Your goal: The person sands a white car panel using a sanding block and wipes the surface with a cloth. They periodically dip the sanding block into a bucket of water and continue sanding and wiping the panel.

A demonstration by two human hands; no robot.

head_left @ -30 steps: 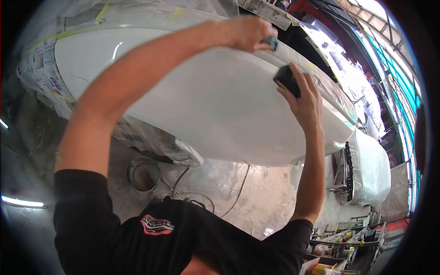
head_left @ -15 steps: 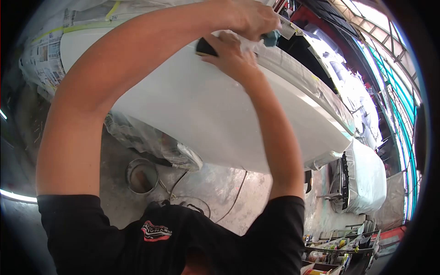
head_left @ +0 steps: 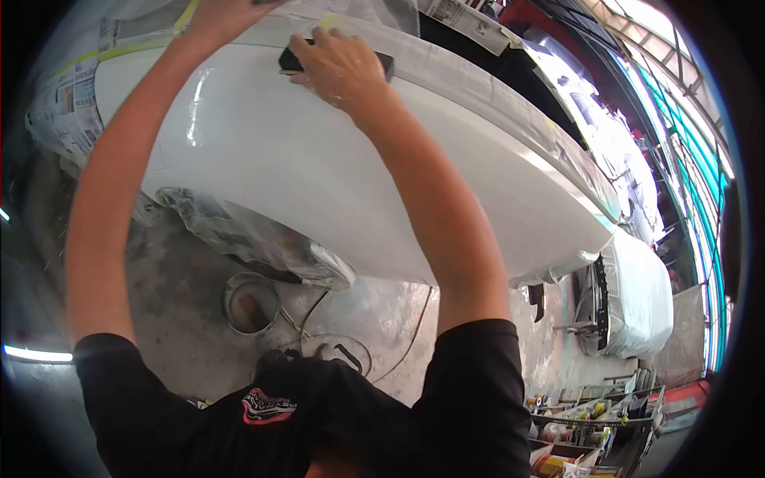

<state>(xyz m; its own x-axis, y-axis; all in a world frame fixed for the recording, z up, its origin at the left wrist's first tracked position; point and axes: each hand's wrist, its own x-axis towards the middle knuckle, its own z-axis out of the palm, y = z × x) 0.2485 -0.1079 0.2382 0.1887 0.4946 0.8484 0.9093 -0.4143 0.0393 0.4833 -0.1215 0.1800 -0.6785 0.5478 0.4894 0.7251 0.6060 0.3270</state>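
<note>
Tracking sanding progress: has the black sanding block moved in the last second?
Yes. The right hand slid the black sanding block left along the white car panel, toward the newspaper masking.

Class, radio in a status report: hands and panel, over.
Right hand pressing sanding block on white panel. Left hand at frame top, grip unclear. Masked edge beyond block.
</note>
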